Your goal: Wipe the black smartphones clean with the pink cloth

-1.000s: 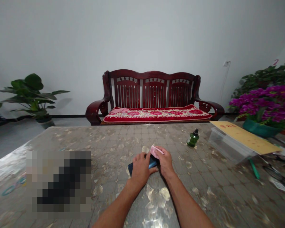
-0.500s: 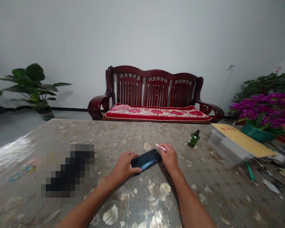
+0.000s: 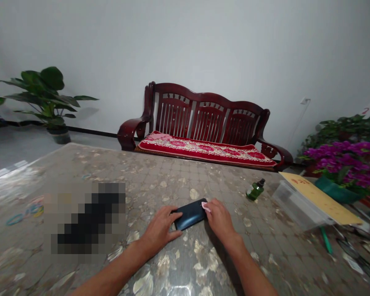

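A dark blue smartphone (image 3: 191, 214) lies on the patterned tabletop, its back facing up. My left hand (image 3: 162, 224) grips its left end, fingers along the far edge and thumb at the near edge. Pinched in my right hand (image 3: 218, 217) is a small pink cloth (image 3: 205, 206), which rests on the phone's right end, by the camera corner. The fingertips of that hand are partly hidden.
A green bottle (image 3: 255, 190) stands to the right, before a clear plastic box (image 3: 299, 205) with a yellow envelope (image 3: 320, 199) on top. Cables (image 3: 354, 255) lie at far right. On the left are a blurred dark patch (image 3: 91, 218) and colourful bands (image 3: 17, 219).
My right hand has brought the pink cloth from the phone's far right edge down onto its camera corner. My left hand still grips the phone. The view has tilted slightly.
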Motion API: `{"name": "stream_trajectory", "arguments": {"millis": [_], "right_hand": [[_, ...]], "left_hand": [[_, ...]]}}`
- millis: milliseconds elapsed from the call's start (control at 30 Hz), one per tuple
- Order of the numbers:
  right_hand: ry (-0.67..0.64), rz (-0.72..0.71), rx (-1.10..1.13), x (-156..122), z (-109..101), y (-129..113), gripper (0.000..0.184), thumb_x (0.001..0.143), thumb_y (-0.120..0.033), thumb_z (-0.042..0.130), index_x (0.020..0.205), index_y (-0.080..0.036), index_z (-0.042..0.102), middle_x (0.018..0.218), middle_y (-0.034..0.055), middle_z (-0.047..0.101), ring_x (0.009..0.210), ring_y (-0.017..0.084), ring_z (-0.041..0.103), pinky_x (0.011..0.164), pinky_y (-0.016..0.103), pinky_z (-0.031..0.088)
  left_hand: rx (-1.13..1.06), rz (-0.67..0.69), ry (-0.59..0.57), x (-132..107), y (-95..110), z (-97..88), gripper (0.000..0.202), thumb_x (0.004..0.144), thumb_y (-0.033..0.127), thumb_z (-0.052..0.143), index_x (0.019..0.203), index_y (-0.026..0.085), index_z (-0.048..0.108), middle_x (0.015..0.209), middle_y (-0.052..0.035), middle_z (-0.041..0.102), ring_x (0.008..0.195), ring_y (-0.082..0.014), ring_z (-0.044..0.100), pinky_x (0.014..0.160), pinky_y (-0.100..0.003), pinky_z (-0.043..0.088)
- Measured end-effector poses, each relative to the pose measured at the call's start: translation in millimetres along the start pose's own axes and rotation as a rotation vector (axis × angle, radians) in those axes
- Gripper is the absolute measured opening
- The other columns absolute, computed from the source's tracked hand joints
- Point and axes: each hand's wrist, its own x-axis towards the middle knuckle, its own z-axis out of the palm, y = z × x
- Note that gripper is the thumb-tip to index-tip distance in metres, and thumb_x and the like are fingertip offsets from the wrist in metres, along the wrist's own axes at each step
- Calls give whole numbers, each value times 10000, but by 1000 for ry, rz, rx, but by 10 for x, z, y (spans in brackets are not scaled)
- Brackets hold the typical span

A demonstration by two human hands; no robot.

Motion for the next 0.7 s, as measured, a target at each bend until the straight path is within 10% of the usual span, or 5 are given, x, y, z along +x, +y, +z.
{"name": "stream_trajectory", "arguments": {"millis": [700], "right_hand": [[17,-20,-29,81,55,86,315,964,-161,458,1067,-216,750,920,81,677,868,201,628,787,278,460]], "left_hand": [[38,11,-30,21,121,-111,420,788,271,737,1205,237,699,1275,-110,649,1176,-300,596,1040,-453,468]]}}
